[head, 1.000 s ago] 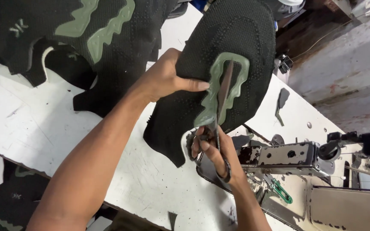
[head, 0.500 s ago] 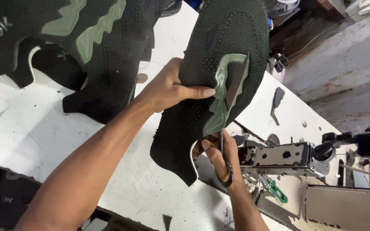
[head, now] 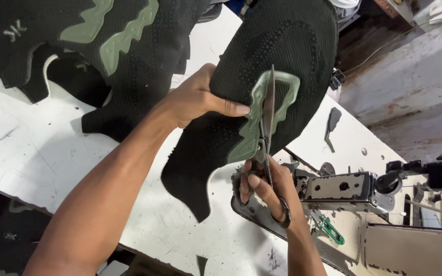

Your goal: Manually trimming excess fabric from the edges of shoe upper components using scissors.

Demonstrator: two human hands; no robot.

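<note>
My left hand grips a black knit shoe upper by its edge and holds it up over the white table. A pale green rubbery patch runs down the upper. My right hand holds scissors by their loops, with the blades pointing up along the middle of the green patch. The blades look nearly closed together.
A heap of similar black uppers with green patches lies at the table's back left. A sewing machine head stands just right of my right hand. Small green-handled snips and black fabric scraps lie nearby. More black pieces sit below the table's front edge.
The scissor blades have moved up over the green patch. The upper has been turned and lifted slightly, and my left hand has shifted along its edge.
</note>
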